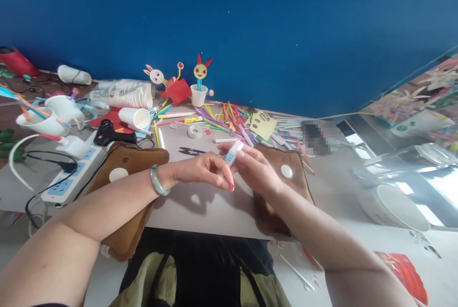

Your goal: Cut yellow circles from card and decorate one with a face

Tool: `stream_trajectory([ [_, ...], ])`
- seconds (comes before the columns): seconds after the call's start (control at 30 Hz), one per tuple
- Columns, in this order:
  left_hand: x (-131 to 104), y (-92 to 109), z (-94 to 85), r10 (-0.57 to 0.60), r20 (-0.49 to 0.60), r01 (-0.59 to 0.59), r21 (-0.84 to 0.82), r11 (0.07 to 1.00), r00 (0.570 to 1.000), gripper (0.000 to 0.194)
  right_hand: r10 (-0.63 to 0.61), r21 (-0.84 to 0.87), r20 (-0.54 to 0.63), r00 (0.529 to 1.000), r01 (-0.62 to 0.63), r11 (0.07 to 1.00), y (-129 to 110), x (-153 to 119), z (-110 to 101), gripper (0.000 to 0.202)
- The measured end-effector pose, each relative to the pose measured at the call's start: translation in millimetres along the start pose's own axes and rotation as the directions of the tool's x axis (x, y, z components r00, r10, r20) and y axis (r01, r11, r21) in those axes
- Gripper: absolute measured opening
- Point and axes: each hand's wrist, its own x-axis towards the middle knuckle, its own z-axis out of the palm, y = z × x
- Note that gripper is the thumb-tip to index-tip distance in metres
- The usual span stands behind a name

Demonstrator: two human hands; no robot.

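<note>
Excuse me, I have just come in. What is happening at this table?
A person's right hand holds a small bottle above the table. The left hand is close beside it; something red shows there, too small to identify. Beyond them lie a tape roll and colourful sticks; a glue gun lies further left.

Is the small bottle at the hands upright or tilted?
Tilted. The small bottle slants, its white top pointing up and rightward in the picture.
</note>
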Motion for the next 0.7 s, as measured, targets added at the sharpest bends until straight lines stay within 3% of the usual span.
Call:
stream_trajectory([
  [0.27, 1, -1, -1.6, 0.004, 0.040, -0.010, 0.143, 0.990, 0.999, 0.017, -0.036, -0.022, -0.117, 0.992, 0.034, 0.999, 0, 2, 0, 0.029],
  [0.43, 3, -2, 2.1, 0.052, -0.030, -0.037, 0.381, 0.924, 0.998, 0.019, -0.085, -0.064, -0.169, 0.982, 0.076, 0.995, 4, 7, 2, 0.029],
  [0.57, 4, -5, 7.0, 0.097, -0.079, -0.051, 0.455, 0.889, 0.992, 0.015, -0.124, -0.132, -0.216, 0.968, 0.097, 0.986, 6, 10, 8, 0.028],
  [0.7, 5, -7, 11.7, 0.144, -0.195, -0.030, 0.494, 0.869, 0.970, 0.012, -0.153, -0.141, -0.282, 0.947, 0.117, 0.983, 6, 14, 16, 0.029],
])
